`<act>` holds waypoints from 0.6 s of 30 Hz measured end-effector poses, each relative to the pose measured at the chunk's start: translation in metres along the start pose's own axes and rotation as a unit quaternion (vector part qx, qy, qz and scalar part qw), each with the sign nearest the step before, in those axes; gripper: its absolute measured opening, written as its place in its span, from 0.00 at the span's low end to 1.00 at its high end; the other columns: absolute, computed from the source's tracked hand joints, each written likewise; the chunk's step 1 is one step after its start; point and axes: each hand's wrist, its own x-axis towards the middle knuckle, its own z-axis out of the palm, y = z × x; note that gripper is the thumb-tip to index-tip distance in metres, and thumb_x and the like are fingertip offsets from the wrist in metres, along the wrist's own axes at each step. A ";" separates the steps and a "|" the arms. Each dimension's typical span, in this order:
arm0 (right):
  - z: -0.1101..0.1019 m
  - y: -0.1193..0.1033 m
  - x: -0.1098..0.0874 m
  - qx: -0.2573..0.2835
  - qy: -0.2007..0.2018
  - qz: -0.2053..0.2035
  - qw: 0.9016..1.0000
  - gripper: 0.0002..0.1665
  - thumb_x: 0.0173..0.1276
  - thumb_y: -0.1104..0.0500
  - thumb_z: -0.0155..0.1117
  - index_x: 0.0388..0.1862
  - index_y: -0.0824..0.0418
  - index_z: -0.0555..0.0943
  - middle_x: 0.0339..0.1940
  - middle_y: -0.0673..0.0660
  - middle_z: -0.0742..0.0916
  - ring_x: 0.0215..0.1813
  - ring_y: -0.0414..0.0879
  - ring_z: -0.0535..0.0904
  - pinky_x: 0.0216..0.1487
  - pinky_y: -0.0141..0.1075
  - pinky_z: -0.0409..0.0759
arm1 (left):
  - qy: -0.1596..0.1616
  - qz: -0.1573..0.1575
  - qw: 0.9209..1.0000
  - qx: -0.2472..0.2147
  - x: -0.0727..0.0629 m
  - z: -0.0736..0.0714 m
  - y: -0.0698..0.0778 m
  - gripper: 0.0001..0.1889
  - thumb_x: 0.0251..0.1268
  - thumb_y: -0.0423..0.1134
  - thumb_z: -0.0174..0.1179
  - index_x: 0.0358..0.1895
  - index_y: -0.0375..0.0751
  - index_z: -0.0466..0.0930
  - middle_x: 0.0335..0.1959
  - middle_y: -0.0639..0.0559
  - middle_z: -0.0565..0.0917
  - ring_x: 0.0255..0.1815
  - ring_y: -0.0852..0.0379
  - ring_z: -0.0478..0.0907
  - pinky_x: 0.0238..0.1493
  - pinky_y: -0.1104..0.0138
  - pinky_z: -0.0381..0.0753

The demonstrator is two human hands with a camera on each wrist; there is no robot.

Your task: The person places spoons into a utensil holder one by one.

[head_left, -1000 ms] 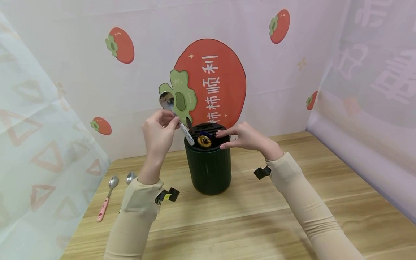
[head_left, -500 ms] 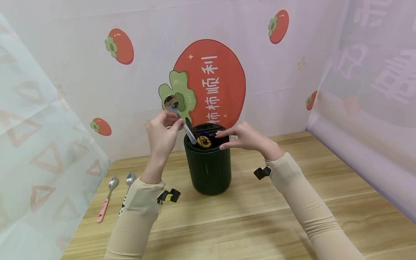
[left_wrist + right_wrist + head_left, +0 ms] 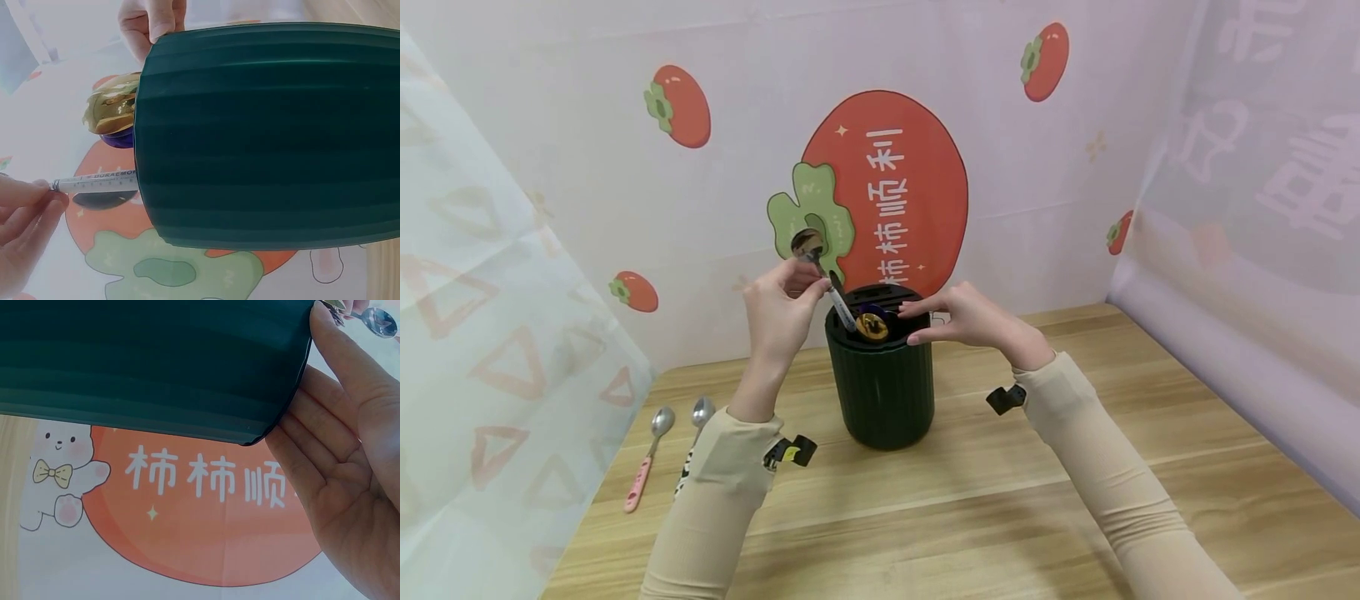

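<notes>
My left hand (image 3: 778, 312) pinches a metal spoon (image 3: 807, 243) near its neck, bowl up and tilted left. The spoon's white printed handle (image 3: 100, 181) points down, its lower end past the rim of a dark green ribbed utensil holder (image 3: 883, 392) in the left wrist view. At the holder's right side, my right hand (image 3: 973, 321) holds the rim, thumb in front and fingers behind. A gold spoon bowl (image 3: 872, 327) and a purple-blue one (image 3: 117, 138) stick up from the holder. Behind the white handle shows a dark spoon bowl (image 3: 103, 199).
On the table's left lie a spoon with a pink handle (image 3: 638, 483) and a spoon with a black-and-white handle (image 3: 703, 411), partly hidden by my left sleeve. A printed cloth (image 3: 1000, 208) hangs right behind the holder, with more cloth at both sides.
My left hand has moved right and slightly down with the spoon, which stands steeper now, its handle end deeper at the holder's mouth. My right hand and the holder have stayed put.
</notes>
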 end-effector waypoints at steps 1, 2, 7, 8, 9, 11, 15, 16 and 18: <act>0.000 0.000 0.000 0.000 0.000 0.000 1.000 0.25 0.57 0.46 0.69 0.54 0.52 0.83 0.56 0.51 0.83 0.60 0.43 0.78 0.59 0.43 0.76 | 0.000 0.000 1.000 0.000 0.000 0.000 0.000 0.05 0.56 0.33 0.67 0.33 0.35 0.83 0.29 0.45 0.87 0.29 0.54 0.84 0.30 0.80 0.75; 0.000 0.000 0.000 0.001 0.000 0.000 1.000 0.25 0.57 0.46 0.69 0.54 0.52 0.83 0.56 0.51 0.83 0.60 0.43 0.78 0.60 0.43 0.76 | 0.000 0.001 1.000 0.001 0.000 0.000 0.000 0.05 0.56 0.33 0.67 0.33 0.34 0.83 0.29 0.44 0.87 0.28 0.54 0.84 0.30 0.80 0.75; 0.000 -0.001 0.000 -0.002 0.000 0.003 1.000 0.25 0.57 0.46 0.69 0.53 0.52 0.83 0.56 0.51 0.84 0.60 0.43 0.78 0.60 0.42 0.76 | 0.001 0.007 1.000 0.004 -0.001 0.000 -0.003 0.05 0.55 0.32 0.68 0.32 0.34 0.84 0.29 0.44 0.87 0.28 0.53 0.84 0.30 0.81 0.75; 0.000 -0.001 0.000 -0.002 0.000 0.003 1.000 0.25 0.57 0.46 0.69 0.53 0.52 0.83 0.56 0.51 0.84 0.60 0.43 0.78 0.59 0.42 0.76 | 0.001 0.008 1.000 0.005 -0.001 0.000 -0.003 0.05 0.55 0.33 0.68 0.32 0.34 0.84 0.28 0.44 0.87 0.28 0.53 0.84 0.30 0.81 0.75; 0.000 -0.001 -0.001 -0.003 0.001 0.003 1.000 0.25 0.57 0.46 0.69 0.53 0.52 0.83 0.56 0.51 0.84 0.60 0.43 0.78 0.59 0.42 0.76 | 0.001 0.009 1.000 0.005 -0.002 0.000 -0.004 0.05 0.55 0.33 0.68 0.32 0.34 0.84 0.28 0.44 0.87 0.28 0.53 0.84 0.30 0.81 0.75; 0.000 -0.002 0.000 -0.003 0.001 0.002 1.000 0.25 0.57 0.46 0.69 0.53 0.53 0.83 0.56 0.51 0.84 0.60 0.43 0.78 0.59 0.42 0.76 | 0.000 0.009 1.000 0.006 -0.002 0.000 -0.005 0.05 0.54 0.33 0.68 0.32 0.34 0.84 0.28 0.44 0.87 0.28 0.53 0.84 0.30 0.81 0.75; 0.000 -0.002 0.000 -0.003 0.001 0.003 1.000 0.25 0.57 0.46 0.69 0.53 0.53 0.83 0.56 0.51 0.84 0.60 0.44 0.79 0.58 0.43 0.77 | -0.001 0.009 1.000 0.004 -0.002 0.001 -0.006 0.05 0.54 0.32 0.68 0.32 0.34 0.84 0.28 0.44 0.87 0.28 0.52 0.84 0.30 0.80 0.75; 0.000 -0.002 0.000 -0.004 0.001 0.004 1.000 0.25 0.57 0.46 0.69 0.53 0.53 0.83 0.56 0.51 0.84 0.60 0.44 0.78 0.58 0.42 0.77 | -0.001 0.008 1.000 0.005 -0.002 0.001 -0.007 0.05 0.54 0.32 0.68 0.32 0.34 0.84 0.28 0.44 0.87 0.28 0.52 0.84 0.30 0.80 0.75; 0.000 -0.002 0.000 -0.004 0.000 0.005 1.000 0.25 0.57 0.46 0.69 0.53 0.52 0.83 0.56 0.51 0.84 0.60 0.43 0.78 0.58 0.42 0.77 | -0.005 0.006 1.000 0.003 -0.002 0.002 -0.008 0.05 0.54 0.32 0.68 0.32 0.34 0.84 0.27 0.43 0.87 0.28 0.52 0.84 0.30 0.81 0.75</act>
